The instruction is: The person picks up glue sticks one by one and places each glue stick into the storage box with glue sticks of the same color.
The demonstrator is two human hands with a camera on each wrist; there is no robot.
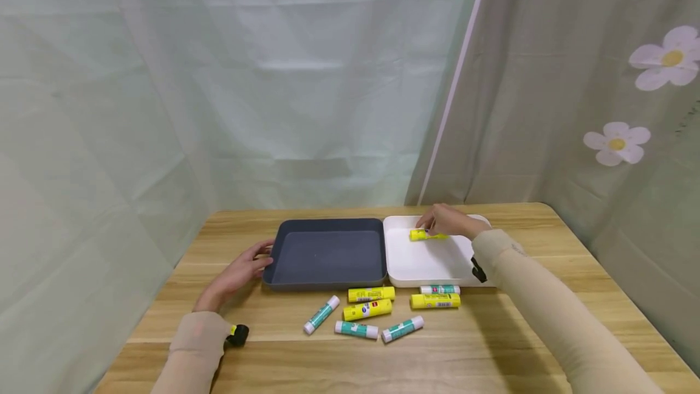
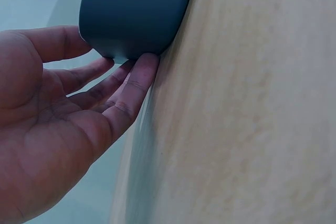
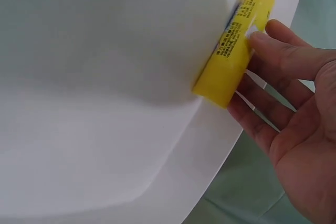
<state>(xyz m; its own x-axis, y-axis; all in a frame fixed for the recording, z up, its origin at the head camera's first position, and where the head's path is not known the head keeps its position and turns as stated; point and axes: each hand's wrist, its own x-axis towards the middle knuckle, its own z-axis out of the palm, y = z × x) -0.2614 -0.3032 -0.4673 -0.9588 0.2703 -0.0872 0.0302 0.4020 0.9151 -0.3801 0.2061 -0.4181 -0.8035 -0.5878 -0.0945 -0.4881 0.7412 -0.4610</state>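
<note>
My right hand [image 1: 449, 221] reaches into the white tray [image 1: 426, 265] and holds a yellow glue stick [image 1: 418, 235] near its back wall. In the right wrist view the thumb lies on the label of this glue stick [image 3: 231, 51], with the other fingers behind and below it. On the left, my left hand [image 1: 244, 269] touches the outer side of the dark grey tray [image 1: 328, 257]. The left wrist view shows its fingertips [image 2: 145, 62] against the corner of the tray [image 2: 134, 14], fingers extended. Nothing lies in the dark tray.
In front of the trays lie yellow glue sticks [image 1: 367, 309] and white-and-teal glue sticks [image 1: 356, 329]. One yellow stick [image 1: 435, 301] and one teal stick [image 1: 440, 289] lie by the white tray's front edge. A curtain [image 1: 306, 108] hangs behind the wooden table [image 1: 284, 357].
</note>
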